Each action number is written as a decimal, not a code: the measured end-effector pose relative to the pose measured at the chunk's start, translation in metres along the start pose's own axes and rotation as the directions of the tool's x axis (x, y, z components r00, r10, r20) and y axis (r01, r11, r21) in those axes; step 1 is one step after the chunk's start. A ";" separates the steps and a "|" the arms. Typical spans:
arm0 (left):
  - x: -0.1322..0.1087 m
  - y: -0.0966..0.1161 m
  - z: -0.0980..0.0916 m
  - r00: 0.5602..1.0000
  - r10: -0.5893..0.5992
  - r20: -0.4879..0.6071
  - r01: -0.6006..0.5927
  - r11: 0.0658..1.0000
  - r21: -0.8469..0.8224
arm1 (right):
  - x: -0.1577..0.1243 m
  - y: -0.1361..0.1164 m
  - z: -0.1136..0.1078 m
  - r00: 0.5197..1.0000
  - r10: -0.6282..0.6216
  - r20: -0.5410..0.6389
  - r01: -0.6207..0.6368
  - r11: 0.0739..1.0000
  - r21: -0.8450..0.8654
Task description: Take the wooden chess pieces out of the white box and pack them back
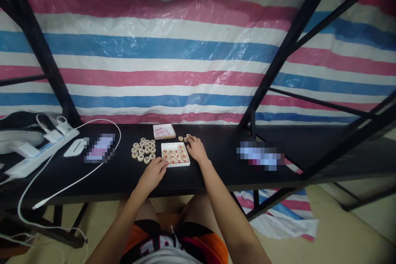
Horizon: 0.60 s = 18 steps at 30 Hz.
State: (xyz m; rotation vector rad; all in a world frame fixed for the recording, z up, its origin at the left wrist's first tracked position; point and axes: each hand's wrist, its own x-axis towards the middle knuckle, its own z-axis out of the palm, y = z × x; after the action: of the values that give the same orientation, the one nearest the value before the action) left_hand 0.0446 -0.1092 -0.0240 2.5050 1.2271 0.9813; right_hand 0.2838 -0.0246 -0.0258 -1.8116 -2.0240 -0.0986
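The worktop (223,148) is carrying a tray (170,146), bearings running from its centre. The tray is holding red-marked pieces (175,157) and lying between the left hand (154,169) and the right hand (196,148); its long axis is not showing clearly. The black-marked cluster (147,150) is lying at nine o'clock, the lid (163,131) at eleven. The hands are standing apart: the left is touching the edge at eight; the right, nearer two loose pieces (180,139) at one o'clock, is touching one. Whether either is gripping, I cannot tell.
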 end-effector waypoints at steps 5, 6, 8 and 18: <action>0.001 0.002 -0.002 1.000 0.001 0.004 -0.001 1.000 -0.003 | -0.002 0.001 -0.005 0.996 0.083 -0.028 -0.082 0.996 0.031; 0.001 0.002 -0.002 1.000 0.004 0.004 -0.004 1.000 -0.006 | -0.003 0.000 -0.007 0.996 0.074 -0.047 -0.071 0.996 0.059; 0.001 0.001 -0.001 1.000 0.009 0.004 -0.009 1.000 -0.009 | -0.004 -0.005 -0.010 0.992 -0.006 -0.129 0.024 0.990 0.141; 0.000 -0.002 0.002 1.000 0.002 -0.018 -0.002 1.000 -0.011 | 0.001 -0.031 -0.004 0.931 -0.341 -0.129 0.363 0.826 0.432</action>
State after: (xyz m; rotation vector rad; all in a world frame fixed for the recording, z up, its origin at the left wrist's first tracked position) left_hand 0.0446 -0.1078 -0.0260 2.4949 1.2212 1.0099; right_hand 0.2549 -0.0295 -0.0144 -1.1306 -2.1089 0.2068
